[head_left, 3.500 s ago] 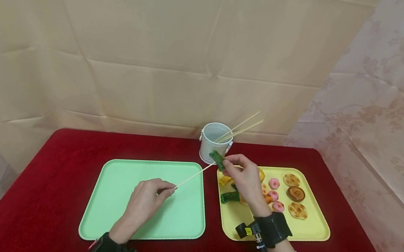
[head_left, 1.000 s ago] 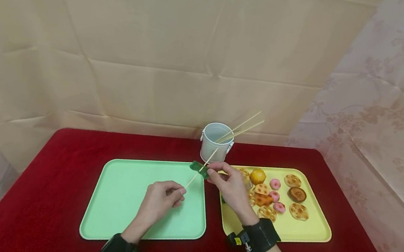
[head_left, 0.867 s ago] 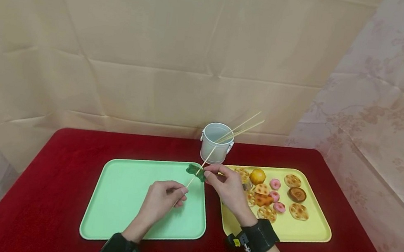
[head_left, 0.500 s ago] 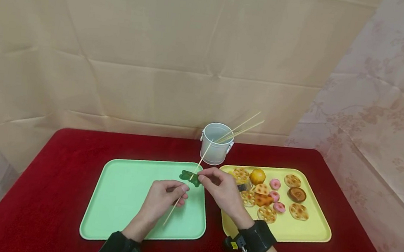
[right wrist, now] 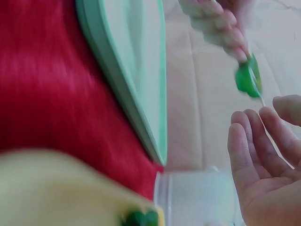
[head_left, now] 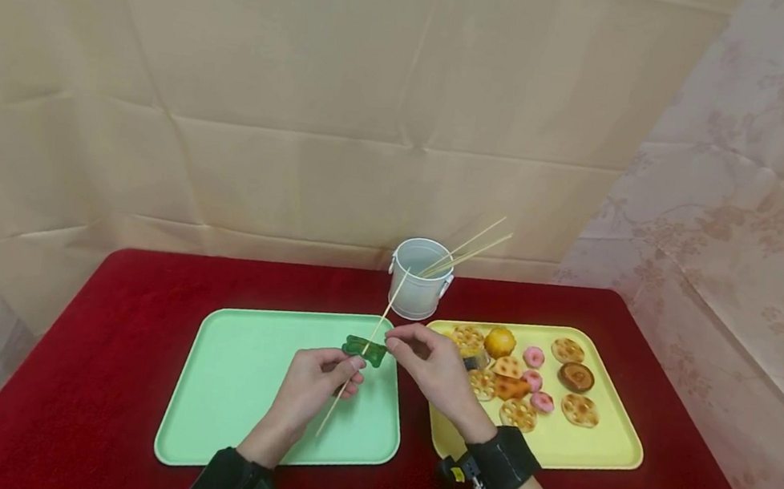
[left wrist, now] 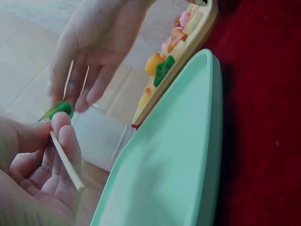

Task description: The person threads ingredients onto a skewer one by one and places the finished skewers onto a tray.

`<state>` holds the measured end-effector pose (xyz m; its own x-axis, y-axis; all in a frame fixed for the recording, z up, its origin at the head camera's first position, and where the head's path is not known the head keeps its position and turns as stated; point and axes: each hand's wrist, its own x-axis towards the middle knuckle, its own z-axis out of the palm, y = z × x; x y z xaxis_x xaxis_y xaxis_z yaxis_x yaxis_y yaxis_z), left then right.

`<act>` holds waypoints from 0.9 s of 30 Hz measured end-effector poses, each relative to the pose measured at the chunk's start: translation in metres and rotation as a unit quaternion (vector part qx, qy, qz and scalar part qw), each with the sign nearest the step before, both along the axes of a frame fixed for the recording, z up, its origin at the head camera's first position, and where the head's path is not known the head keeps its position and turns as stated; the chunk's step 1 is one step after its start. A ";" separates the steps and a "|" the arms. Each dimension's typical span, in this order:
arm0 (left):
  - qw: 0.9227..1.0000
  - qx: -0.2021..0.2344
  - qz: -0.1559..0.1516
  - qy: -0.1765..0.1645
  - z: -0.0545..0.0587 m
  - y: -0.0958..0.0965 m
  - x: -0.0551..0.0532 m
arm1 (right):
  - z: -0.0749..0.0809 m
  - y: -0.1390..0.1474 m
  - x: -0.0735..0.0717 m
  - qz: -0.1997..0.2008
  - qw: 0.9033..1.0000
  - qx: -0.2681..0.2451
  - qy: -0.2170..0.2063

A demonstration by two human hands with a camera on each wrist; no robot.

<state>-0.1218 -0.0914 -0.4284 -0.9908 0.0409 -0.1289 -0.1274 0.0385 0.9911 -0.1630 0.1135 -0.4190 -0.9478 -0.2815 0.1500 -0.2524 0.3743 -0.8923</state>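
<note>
Black wristbands (head_left: 230,484) show at the near edge of the red-cloth-covered worktop (head_left: 76,402). Above a mint-green rectangular tray (head_left: 238,388), the left hand (head_left: 313,387) keeps its grip pinched on a thin, pale wooden skewer (head_left: 390,305); threaded on it, just beyond that hand, is a glossy green pepper-like piece (head_left: 374,352). The right hand (head_left: 437,371), grip slack with extended fingers, hovers near the piece. Toward the worktop's right edge, a yellow rectangular tray (head_left: 601,446) bears assorted food-shaped pieces (head_left: 511,388). By the far edge stands a white bucket (head_left: 422,300) with leaning sticks (head_left: 482,247).
</note>
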 end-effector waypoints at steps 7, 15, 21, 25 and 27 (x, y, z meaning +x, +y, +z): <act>0.998 -0.061 -0.012 0.027 0.000 -0.007 0.000 | 0.006 0.029 -0.011 -0.012 0.992 0.106 0.063; 0.993 -0.109 -0.028 0.033 0.000 -0.015 0.001 | 0.005 0.059 -0.021 0.047 0.965 0.230 0.116; 0.993 -0.113 -0.028 0.032 -0.001 -0.017 0.000 | 0.003 0.075 -0.022 0.060 0.941 0.303 0.142; 0.992 -0.116 -0.028 0.031 -0.001 -0.018 0.000 | 0.001 0.082 -0.022 0.068 0.931 0.330 0.142; 0.992 -0.116 -0.028 0.030 -0.002 -0.018 -0.001 | 0.000 0.084 -0.022 0.076 0.928 0.334 0.145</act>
